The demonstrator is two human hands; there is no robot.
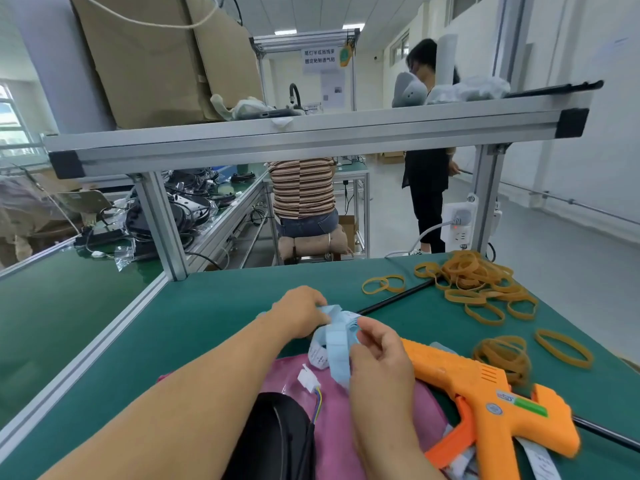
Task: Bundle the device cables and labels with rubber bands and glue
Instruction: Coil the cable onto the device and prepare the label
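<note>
A light blue strip of labels (337, 344) hangs between my two hands over the green table (207, 317). My left hand (301, 311) grips its upper end with curled fingers. My right hand (377, 355) pinches the strip lower down. Below the hands lies a pink bag (332, 427) with a white connector and coloured wires (310, 381), and a black device (273, 438) beside it. An orange glue gun (485, 400) lies just right of my right hand. Tan rubber bands (474, 278) are heaped at the far right.
More loose rubber bands (502, 355) lie beside the glue gun, and a thin black rod (394, 299) crosses the table. An aluminium frame post (162, 223) and a shelf stand at the table's far edge. Two people are beyond it.
</note>
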